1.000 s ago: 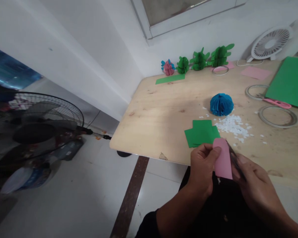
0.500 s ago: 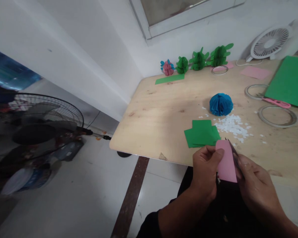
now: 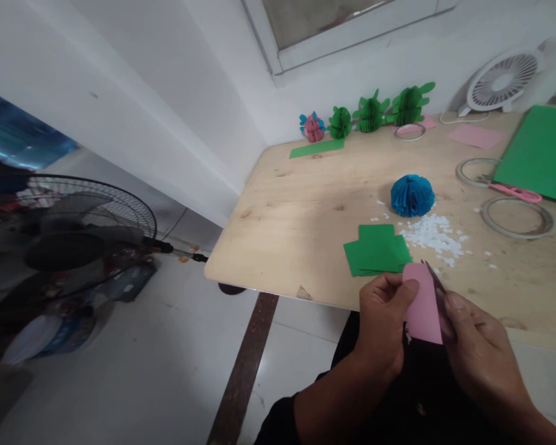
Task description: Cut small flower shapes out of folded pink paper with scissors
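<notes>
Between thumb and fingers, my left hand [image 3: 383, 315] pinches a pink piece of paper [image 3: 422, 309] by its left edge, over the front of the table. My right hand [image 3: 479, 340] is closed around a pair of scissors [image 3: 438, 284], whose dark blades lie along the paper's right edge. The scissors' handles are mostly hidden by my fingers. Just beyond my left hand lie green paper pieces [image 3: 375, 247], overlapping one another. White paper bits [image 3: 435, 236] are scattered past the scissor tips, beside a blue pleated paper ball [image 3: 412, 196].
Along the wall stand a pink paper figure [image 3: 314, 127] and several green ones [image 3: 370, 113]. To the right are tape rolls [image 3: 518, 217], pink-handled scissors [image 3: 516, 191], a large green sheet [image 3: 540, 154] and a small white fan [image 3: 504, 80]. A floor fan [image 3: 88, 216] stands left of the table.
Both hands, the pink paper and the scissors have shifted very slightly downward. The grips look the same, and the things on the table have stayed in place.
</notes>
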A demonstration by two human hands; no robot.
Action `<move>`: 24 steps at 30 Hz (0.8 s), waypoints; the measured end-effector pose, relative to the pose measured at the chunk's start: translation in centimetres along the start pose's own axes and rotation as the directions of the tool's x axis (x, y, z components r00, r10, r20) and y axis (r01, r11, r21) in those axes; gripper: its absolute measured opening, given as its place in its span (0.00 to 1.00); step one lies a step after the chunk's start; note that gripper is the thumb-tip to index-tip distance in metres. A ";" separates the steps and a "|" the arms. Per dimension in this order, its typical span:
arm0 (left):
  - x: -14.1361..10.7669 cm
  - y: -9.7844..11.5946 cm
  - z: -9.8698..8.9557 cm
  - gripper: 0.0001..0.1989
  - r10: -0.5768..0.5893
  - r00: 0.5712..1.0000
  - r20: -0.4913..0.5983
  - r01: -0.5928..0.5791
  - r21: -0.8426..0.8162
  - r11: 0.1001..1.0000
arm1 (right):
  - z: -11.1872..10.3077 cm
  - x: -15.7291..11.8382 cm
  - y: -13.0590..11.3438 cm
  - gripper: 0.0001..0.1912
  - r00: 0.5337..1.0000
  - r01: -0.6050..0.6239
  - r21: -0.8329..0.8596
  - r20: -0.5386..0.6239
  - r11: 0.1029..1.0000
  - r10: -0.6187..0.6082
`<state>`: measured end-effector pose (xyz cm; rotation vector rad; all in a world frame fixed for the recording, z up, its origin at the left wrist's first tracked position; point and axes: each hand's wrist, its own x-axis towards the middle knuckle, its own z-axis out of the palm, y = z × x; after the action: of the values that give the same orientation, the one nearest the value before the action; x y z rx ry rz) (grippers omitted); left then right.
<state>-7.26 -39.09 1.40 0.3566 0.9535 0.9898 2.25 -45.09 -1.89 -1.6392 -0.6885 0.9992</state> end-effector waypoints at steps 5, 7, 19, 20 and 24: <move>0.2 0.2 -0.4 0.16 0.006 1.000 0.017 -0.007 0.053 0.999 | -0.1 -0.1 -0.1 0.28 1.000 -0.010 -0.003 0.008 1.000 0.010; 0.4 0.3 -0.7 0.17 0.017 0.999 0.039 -0.021 0.092 0.996 | -0.2 -0.1 -0.1 0.29 1.000 -0.014 -0.013 0.025 1.000 0.014; 1.3 2.3 -2.0 0.18 0.001 0.992 0.126 -0.043 0.329 0.943 | -0.8 0.2 0.4 0.29 0.997 -0.053 -0.020 0.054 0.998 0.054; 1.4 2.5 -2.1 0.18 -0.006 0.991 0.137 -0.042 0.347 0.937 | -0.8 0.3 0.4 0.29 0.997 -0.060 -0.030 0.055 0.998 0.061; 1.8 3.0 -2.5 0.18 -0.017 0.986 0.165 -0.051 0.402 0.914 | -0.9 0.5 0.1 0.30 0.991 -0.073 -0.017 0.109 0.997 0.074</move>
<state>-10.53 -36.41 1.02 0.7860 1.0021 0.7585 3.26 -45.15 -1.97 -1.6402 -0.7136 1.1470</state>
